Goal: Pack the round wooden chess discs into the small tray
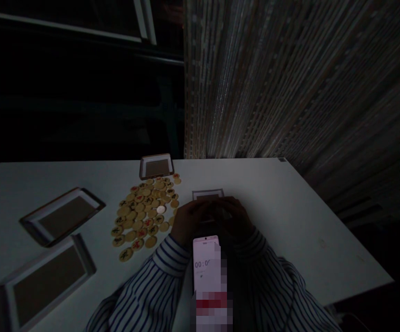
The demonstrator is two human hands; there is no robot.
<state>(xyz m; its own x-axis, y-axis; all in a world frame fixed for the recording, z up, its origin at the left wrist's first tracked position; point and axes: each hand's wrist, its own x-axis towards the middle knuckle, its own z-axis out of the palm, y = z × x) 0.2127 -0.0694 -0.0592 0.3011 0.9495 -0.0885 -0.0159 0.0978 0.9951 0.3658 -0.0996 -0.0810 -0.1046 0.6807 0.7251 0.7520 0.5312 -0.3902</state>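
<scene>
My left hand [188,218] and my right hand [237,217] meet in front of me with fingers bent inward toward each other. Deep shadow hides the fingertips and anything between them. Just under and beyond the fingers lies a small tray with a pale rim [207,192], partly covered by both hands. Between my forearms, a phone [205,272] with a lit screen shows a timer; part of it is blurred out. Left of my left hand spreads a loose heap of round wooden Chinese chess pieces [139,215], some face up with red or black characters.
Behind the pieces stands a shallow tray [156,177]. Two more trays, one dark-rimmed [56,239] and one pale-rimmed [82,251], lie at the left. All are on a white table [310,230]. A striped curtain [255,78] hangs beyond its far right edge. The room is dim.
</scene>
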